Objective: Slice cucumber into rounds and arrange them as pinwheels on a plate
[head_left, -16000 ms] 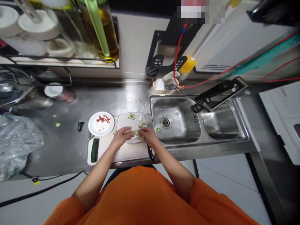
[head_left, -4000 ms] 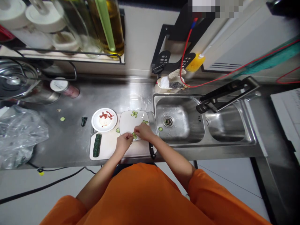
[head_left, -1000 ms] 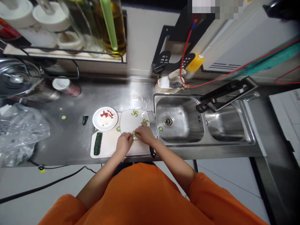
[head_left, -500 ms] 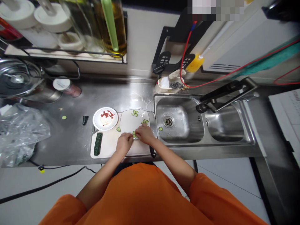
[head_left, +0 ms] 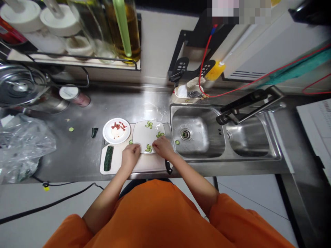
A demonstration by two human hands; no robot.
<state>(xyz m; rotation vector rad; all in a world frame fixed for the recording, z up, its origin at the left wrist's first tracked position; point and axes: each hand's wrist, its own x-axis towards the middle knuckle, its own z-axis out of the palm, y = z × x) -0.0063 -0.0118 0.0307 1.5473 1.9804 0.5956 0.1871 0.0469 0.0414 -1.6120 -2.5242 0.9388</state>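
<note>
While the left hand [head_left: 131, 154] rests at the near left corner of the square plate [head_left: 142, 135], its fingers curl in with thumb and fingertips close together; whether they pinch the rim or anything small, I cannot tell. The right hand [head_left: 162, 147] reaches over the plate's near right corner, its fingers bunched and their tips just beside the near cucumber cluster [head_left: 148, 148]; I cannot tell whether something is caught between them.

The square plate lies over the cutting board [head_left: 152, 164], towards its right side; besides the near cluster at its near edge, it carries a far cucumber cluster [head_left: 149, 124] at the middle of its far edge and a right cucumber cluster [head_left: 160, 134] at its right edge, partly behind the right hand. A loose cucumber slice [head_left: 130, 141] sits just outside the plate's left edge; the round plate [head_left: 105, 132], bearing red pieces [head_left: 118, 126] and a pale round piece [head_left: 117, 133], stands at the board's far left corner; the dark cucumber length [head_left: 108, 158] lies along the board's left edge; the black knife handle [head_left: 168, 167] shows at its near right corner. On the counter [head_left: 77, 151], the cucumber end [head_left: 94, 132] lies left of the round plate; a plastic bag [head_left: 28, 148] is heaped farther left.
</note>
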